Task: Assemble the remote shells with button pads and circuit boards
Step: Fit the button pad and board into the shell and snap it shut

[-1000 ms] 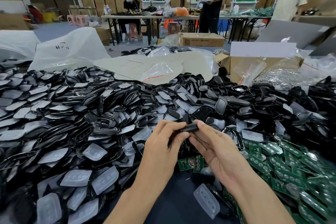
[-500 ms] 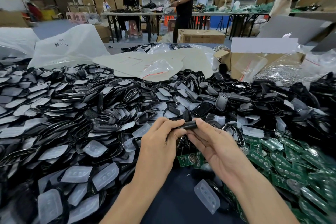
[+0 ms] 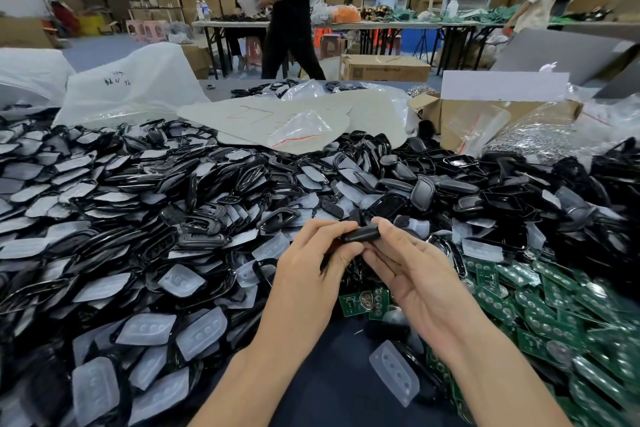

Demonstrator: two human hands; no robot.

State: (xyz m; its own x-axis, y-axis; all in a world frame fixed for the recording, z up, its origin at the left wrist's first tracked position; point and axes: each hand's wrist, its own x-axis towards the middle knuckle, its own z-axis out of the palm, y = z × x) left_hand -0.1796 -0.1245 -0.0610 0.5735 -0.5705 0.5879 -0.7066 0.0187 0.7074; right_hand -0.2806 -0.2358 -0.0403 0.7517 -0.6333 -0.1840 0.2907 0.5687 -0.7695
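Note:
Both my hands hold one black remote shell (image 3: 360, 234) edge-on above the table's middle. My left hand (image 3: 311, 267) pinches its left end between thumb and fingers. My right hand (image 3: 412, 267) grips its right end, palm turned up. What sits inside the shell is hidden. A huge heap of black shells (image 3: 214, 218) mixed with translucent button pads (image 3: 204, 331) covers the left and far side. Green circuit boards (image 3: 540, 305) lie piled at the right. One loose button pad (image 3: 394, 376) lies under my right forearm.
A cardboard box (image 3: 502, 114) with plastic bags stands at the far right, grey card sheets (image 3: 277, 121) and white bags (image 3: 131, 87) at the back. A dark strip of table (image 3: 329, 388) shows between my forearms. People move among tables and stacked cartons behind.
My hands have kept hold of the shell and shifted slightly up in view. The person in black behind has walked to the left.

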